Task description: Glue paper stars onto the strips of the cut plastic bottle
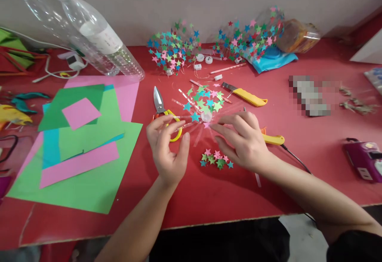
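Observation:
Between my hands lies a cut-up clear plastic bottle piece [206, 116], its thin strips fanned out and covered with small paper stars [210, 103]. My left hand [169, 150] is beside the strips on the left, thumb and fingers apart, over the handles of yellow-handled scissors [179, 132]. My right hand [246, 138] reaches in from the right with fingers stretched out. Its fingertips are at a pink star [207, 125] near the centre; I cannot tell if they press it. A loose pile of stars [217, 158] lies just below. Partly behind my right hand is a yellow glue gun [273, 139] with a cord.
A yellow cutter knife [249, 96] lies behind. Two star-covered ornaments [174, 51] [247, 35] stand near the wall. Coloured paper sheets [86, 190] and tall clear bottles [98, 35] are at left. A purple device [364, 160] sits at the right.

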`<state>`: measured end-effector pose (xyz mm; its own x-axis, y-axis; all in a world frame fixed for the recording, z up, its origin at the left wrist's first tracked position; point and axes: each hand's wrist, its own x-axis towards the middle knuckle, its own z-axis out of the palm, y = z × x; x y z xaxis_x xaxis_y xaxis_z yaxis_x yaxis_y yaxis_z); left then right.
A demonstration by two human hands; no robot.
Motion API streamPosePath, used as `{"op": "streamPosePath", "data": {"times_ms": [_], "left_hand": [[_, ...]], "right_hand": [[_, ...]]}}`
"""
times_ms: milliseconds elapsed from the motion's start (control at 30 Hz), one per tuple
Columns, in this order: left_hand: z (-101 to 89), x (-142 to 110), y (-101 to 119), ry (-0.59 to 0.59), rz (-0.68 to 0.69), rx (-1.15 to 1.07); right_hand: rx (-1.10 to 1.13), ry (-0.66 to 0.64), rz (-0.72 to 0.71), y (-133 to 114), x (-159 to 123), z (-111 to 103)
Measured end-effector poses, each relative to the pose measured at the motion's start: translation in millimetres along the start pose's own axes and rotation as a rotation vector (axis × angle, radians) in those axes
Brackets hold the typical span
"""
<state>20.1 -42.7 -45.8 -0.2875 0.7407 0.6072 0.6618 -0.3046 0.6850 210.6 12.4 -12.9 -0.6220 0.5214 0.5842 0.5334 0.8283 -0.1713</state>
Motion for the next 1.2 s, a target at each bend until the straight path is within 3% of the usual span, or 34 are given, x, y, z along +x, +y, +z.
{"op": "streamPosePath", "data": {"times_ms": [200,367,600,733,1000,1200], "left_hand": [[5.6,-3.3,-6.3,-0.103,-0.05,-0.103],[7.2,-4.9,-6.3,-0.156,-0.077,-0.112],[8.4,-3.4,-11.7,-0.051,-0.11,-0.152],[8.9,-0.5,-17.5,-0.007,-0.145,-0.185],[4.7,3.9,-23.0,-0.005,-0.268,-0.221],[8.2,4.3,-23.1,-0.021,-0.318,-0.3]], "right_hand": [[-0.098,-0.06,0.014,-1.6,-0.7,1.5],[-0.008,-0.029,0.057,0.8,2.4,-7.9],[0.055,0.093,0.2,24.3,10.9,-35.6],[0.057,0.077,0.285,32.8,10.2,-42.3],[0.138,-0.036,0.274,29.0,0.0,-34.8],[0.145,-0.038,0.279,31.5,7.2,-3.5]]}}
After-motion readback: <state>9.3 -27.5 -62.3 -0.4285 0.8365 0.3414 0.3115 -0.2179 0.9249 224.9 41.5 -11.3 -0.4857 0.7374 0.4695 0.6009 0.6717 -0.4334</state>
